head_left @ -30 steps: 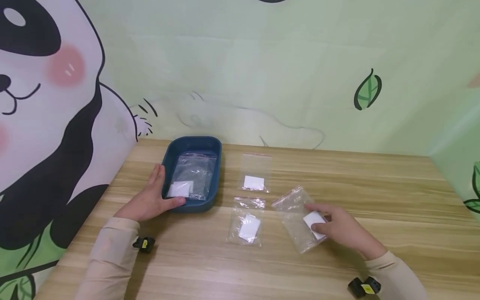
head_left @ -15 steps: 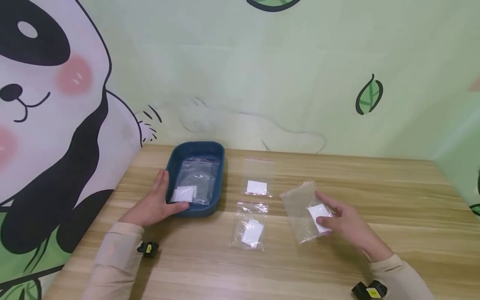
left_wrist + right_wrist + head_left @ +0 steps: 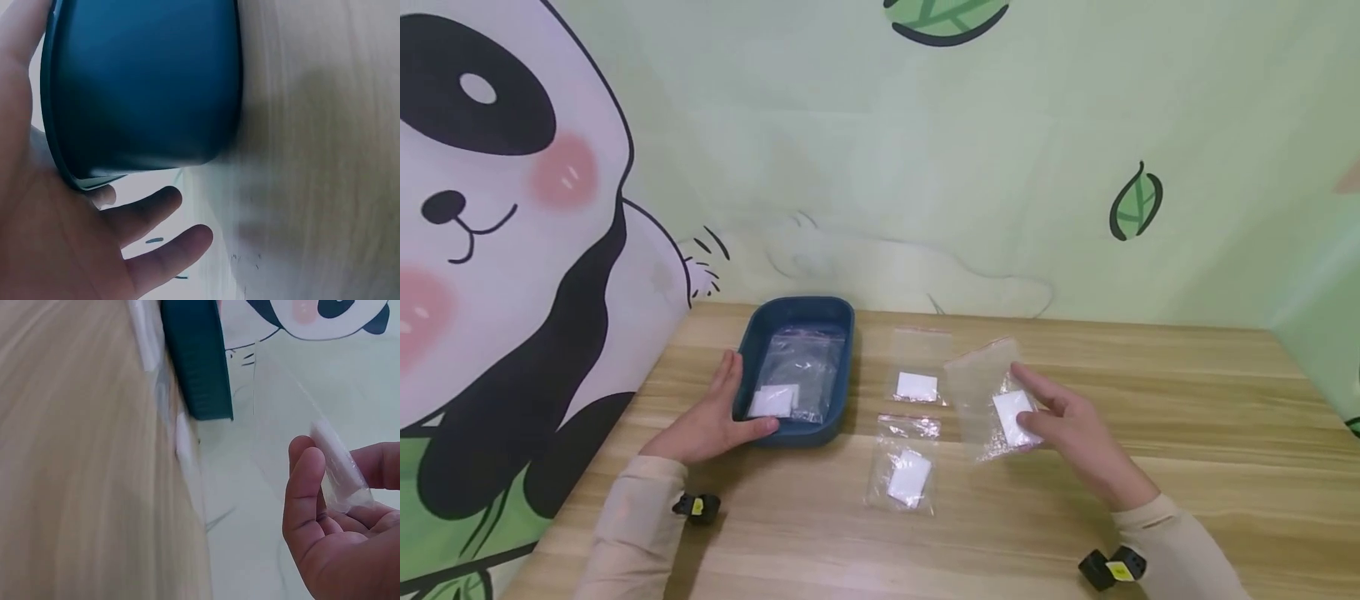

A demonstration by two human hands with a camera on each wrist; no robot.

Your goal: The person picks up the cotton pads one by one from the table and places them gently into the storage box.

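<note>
My right hand (image 3: 1067,433) holds a clear zip bag (image 3: 981,383) with a white rectangular piece inside, pinched at its lower end between thumb and fingers. In the right wrist view the bag (image 3: 281,425) stands off the table. My left hand (image 3: 707,417) rests against the near-left corner of a dark blue plastic tray (image 3: 844,392). Its thumb lies over the front rim and its fingers stretch along the outer side, as the left wrist view shows. Inside the tray lie overlapping zip bags (image 3: 801,367) with white pieces; how many is unclear.
Two more zip bags lie flat on the wooden table (image 3: 790,525), right of the tray: a far bag (image 3: 917,354) and a near bag (image 3: 906,467), each with a white piece. A cartoon-printed cloth wall (image 3: 1000,167) stands along the table's back edge.
My right hand has lifted the zip bag off the table and moved it left, toward the far bag. My left hand stays at the tray. The head view has tilted up slightly.
</note>
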